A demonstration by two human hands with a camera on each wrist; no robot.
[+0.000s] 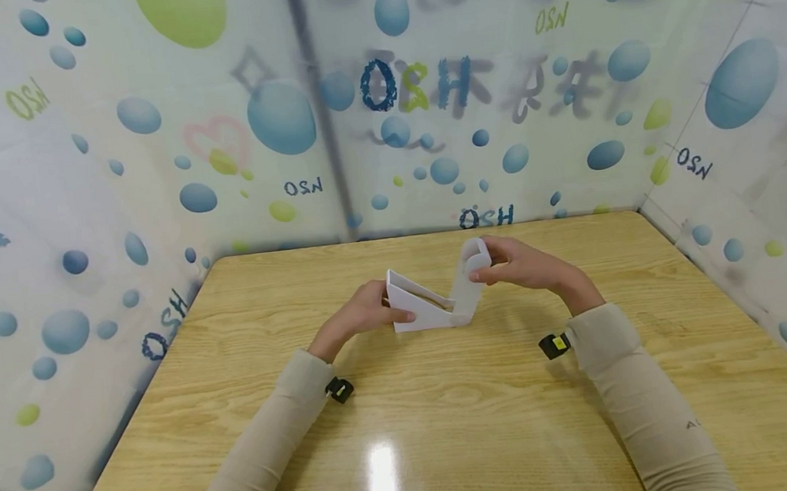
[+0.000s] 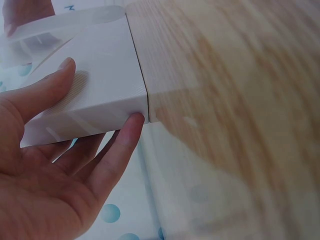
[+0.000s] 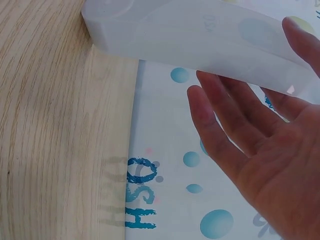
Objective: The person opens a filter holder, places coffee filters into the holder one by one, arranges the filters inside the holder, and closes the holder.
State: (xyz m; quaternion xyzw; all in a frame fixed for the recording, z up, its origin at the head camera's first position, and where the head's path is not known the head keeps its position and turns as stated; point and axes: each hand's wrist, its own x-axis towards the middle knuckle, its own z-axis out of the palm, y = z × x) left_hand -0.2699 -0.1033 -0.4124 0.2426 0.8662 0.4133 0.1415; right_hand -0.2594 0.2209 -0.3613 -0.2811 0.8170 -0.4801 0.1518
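A white box with a slanted open top sits on the table, and a tan edge shows inside it. My left hand grips its tall left end. In the left wrist view the thumb lies across the broad white side while the fingers reach round the narrow end. From the box's low right end a frosted translucent cover rises, tilted up and to the right. My right hand holds the cover's upper end between thumb and fingers; the right wrist view shows them on opposite sides of the cover.
The wood-grain table extends on all sides of the box. Behind it hangs a pale curtain printed with blue and green dots. More of this sheeting lines both sides. Small black devices sit at the cuffs of both sleeves.
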